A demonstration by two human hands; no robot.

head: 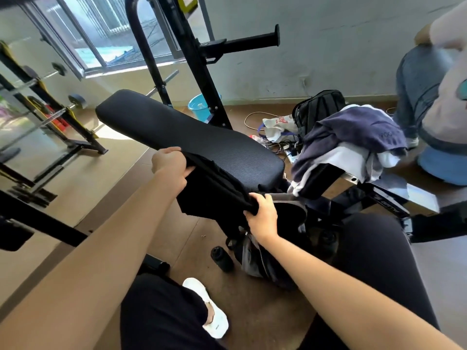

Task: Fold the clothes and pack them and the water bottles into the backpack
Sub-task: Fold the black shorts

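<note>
Bench [192, 137] lettering blurred; hands [169, 164] [261, 215] grip black garment [214, 188]

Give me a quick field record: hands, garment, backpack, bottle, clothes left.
left hand: grips one end of the black garment
right hand: grips its other end
black garment: stretched between both hands, by the bench pad
backpack: on the floor, below the right hand
water bottle: on the floor beside the backpack
clothes pile: navy and white, unfolded, right of the bench pad
</note>
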